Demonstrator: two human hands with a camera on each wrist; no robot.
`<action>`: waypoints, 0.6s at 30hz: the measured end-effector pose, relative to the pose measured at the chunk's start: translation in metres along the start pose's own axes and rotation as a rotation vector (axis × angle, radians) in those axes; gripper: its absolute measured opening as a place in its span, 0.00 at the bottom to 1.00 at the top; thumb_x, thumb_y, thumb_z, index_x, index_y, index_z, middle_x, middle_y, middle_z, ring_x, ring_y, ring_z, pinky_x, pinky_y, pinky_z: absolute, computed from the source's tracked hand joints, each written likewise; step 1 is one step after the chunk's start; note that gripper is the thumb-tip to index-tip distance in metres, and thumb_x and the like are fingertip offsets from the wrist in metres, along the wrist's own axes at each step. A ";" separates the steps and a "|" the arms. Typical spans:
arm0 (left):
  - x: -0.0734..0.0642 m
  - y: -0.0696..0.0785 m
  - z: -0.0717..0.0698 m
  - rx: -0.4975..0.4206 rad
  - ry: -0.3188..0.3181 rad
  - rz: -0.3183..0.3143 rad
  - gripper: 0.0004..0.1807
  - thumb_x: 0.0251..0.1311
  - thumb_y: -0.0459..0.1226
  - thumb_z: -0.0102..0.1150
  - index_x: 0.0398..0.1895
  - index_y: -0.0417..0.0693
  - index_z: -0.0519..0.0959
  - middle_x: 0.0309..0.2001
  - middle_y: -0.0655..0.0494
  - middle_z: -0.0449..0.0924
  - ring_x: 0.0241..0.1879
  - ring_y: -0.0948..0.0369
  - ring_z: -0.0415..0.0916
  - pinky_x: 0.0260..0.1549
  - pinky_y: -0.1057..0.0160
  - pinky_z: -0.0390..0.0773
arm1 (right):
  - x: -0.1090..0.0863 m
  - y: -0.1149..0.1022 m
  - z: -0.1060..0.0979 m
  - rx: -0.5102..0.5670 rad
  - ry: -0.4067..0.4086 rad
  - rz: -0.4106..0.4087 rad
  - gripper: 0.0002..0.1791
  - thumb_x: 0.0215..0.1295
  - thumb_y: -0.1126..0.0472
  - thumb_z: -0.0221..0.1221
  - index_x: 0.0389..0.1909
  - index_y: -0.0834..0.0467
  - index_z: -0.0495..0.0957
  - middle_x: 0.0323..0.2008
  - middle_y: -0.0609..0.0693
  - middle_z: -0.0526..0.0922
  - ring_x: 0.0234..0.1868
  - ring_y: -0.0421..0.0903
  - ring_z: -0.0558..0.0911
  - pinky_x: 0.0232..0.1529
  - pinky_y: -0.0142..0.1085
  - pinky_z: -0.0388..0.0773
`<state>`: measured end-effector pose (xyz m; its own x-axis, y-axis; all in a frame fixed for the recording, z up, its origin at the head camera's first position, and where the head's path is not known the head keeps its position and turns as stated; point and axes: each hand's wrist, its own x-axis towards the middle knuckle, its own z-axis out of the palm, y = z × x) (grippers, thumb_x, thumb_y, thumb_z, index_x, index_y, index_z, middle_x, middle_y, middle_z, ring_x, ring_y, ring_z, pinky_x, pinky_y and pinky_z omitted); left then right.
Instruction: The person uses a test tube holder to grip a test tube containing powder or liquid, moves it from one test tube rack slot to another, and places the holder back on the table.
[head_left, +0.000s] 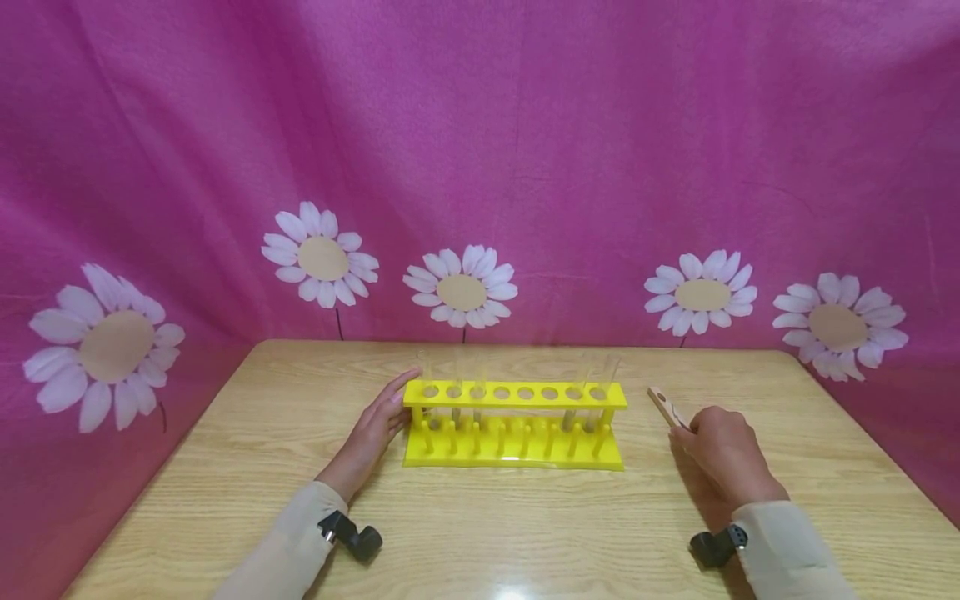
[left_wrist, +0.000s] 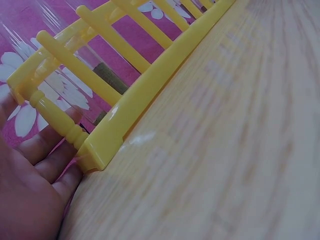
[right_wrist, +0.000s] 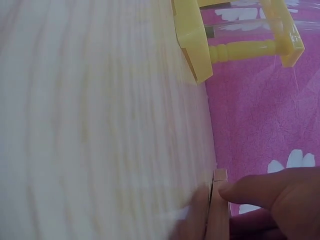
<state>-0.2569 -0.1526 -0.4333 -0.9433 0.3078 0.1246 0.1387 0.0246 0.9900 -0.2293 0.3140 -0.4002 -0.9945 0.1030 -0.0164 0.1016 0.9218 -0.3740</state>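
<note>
A yellow test tube rack [head_left: 513, 394] stands upright on the table, with several clear test tubes in its end holes. Dark matter shows at the bottom of a test tube [left_wrist: 111, 77] in the left wrist view. My left hand [head_left: 371, 437] lies against the rack's left end, fingers extended and touching the end post [left_wrist: 57, 117]. To the right of the rack and apart from it, my right hand [head_left: 726, 450] grips a wooden test tube holder [head_left: 663, 407]. In the right wrist view the thumb presses on the holder [right_wrist: 219, 202]; its other end is out of sight.
The wood-grain table [head_left: 495, 533] ends at a pink curtain [head_left: 570, 167] printed with white daisies, which closes off the back and sides. A row of yellow pegs [head_left: 500, 437] stands along the rack's front. Small black cameras [head_left: 352, 537] sit on both wrists.
</note>
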 end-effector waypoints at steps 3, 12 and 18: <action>0.000 0.001 0.000 0.004 0.003 0.000 0.26 0.71 0.56 0.36 0.71 0.71 0.59 0.74 0.52 0.52 0.70 0.49 0.56 0.70 0.46 0.52 | 0.000 0.000 0.000 0.002 -0.009 0.007 0.15 0.63 0.57 0.62 0.28 0.67 0.83 0.22 0.53 0.76 0.25 0.49 0.70 0.24 0.37 0.67; 0.000 0.000 0.001 -0.003 0.006 0.001 0.27 0.71 0.57 0.37 0.72 0.69 0.59 0.74 0.52 0.52 0.70 0.49 0.56 0.70 0.47 0.52 | 0.001 0.001 0.002 0.007 0.009 0.009 0.15 0.62 0.57 0.63 0.28 0.67 0.84 0.22 0.52 0.76 0.25 0.50 0.70 0.24 0.36 0.66; 0.001 -0.001 0.000 0.006 0.002 0.000 0.28 0.71 0.57 0.36 0.73 0.67 0.59 0.75 0.52 0.51 0.70 0.48 0.55 0.70 0.45 0.52 | 0.001 0.000 0.003 0.001 0.027 0.006 0.14 0.61 0.58 0.63 0.26 0.66 0.84 0.21 0.52 0.76 0.24 0.49 0.69 0.22 0.36 0.65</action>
<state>-0.2581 -0.1525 -0.4338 -0.9438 0.3062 0.1244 0.1403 0.0307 0.9896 -0.2303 0.3133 -0.4031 -0.9929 0.1187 0.0064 0.1076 0.9207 -0.3751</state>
